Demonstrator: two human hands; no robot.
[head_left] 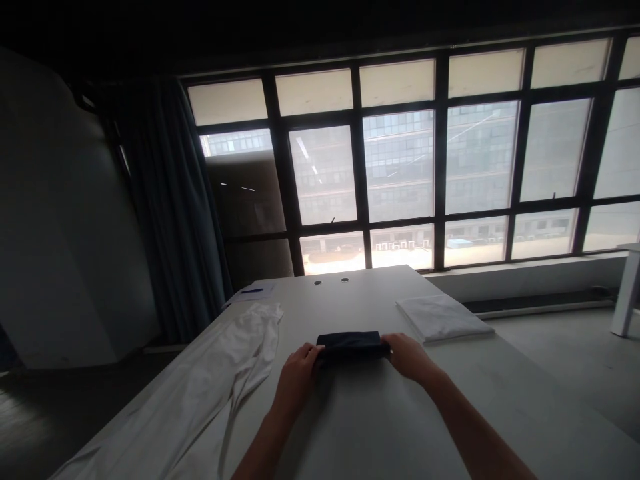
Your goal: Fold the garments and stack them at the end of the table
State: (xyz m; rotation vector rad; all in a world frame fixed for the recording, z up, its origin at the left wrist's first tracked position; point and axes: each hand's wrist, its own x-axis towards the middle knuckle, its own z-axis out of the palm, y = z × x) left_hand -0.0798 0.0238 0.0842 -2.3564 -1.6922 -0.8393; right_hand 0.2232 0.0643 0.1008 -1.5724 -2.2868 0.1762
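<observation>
A dark navy folded cloth (349, 343), compact and roughly rectangular, is held in the middle of the white table (350, 427). My left hand (303, 363) grips its left end, fingers closed round the edge. At the opposite end, my right hand (403, 353) pinches the cloth's right edge. What kind of garment it is cannot be made out. Its underside is in shadow, so whether it rests on the tabletop is hard to tell.
Left of my hands lies a crumpled white garment (210, 380) along the table. A folded white cloth (443, 317) lies on the right. Near the far left corner are paper sheets (265, 291) with a dark pen (251, 291). Windows (400, 167) and a dark curtain (170, 213) stand beyond.
</observation>
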